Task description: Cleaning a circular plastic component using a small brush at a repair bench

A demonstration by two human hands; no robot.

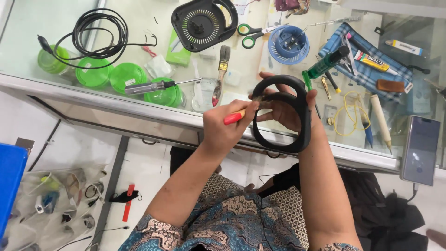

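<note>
The glass counter [55, 28] fills the upper half of the view, its metal front edge running from the left side down toward the right; below that edge lies open floor and the person's patterned lap. On the glass lie a coiled black cable [100, 30], a round black vented cover [202, 23], a blue vented cup [288, 44], green lids [127, 74], a screwdriver [148, 87], a loose paintbrush [222, 69] and green-handled scissors [251, 35] — little bare room among them. A phone [420, 148] lies at the counter's right end.

The black ring-shaped housing [283, 114] is held just in front of the counter edge, above the lap. It is a rounded loop, smooth and matte, with a thick band on its right side and an open centre.

The left hand [223, 128] is closed around a red-and-yellow brush handle [234, 116], the tip set against the ring's inner upper part. The right hand [290, 107] grips the ring from behind — fingers curled through the opening.
</note>
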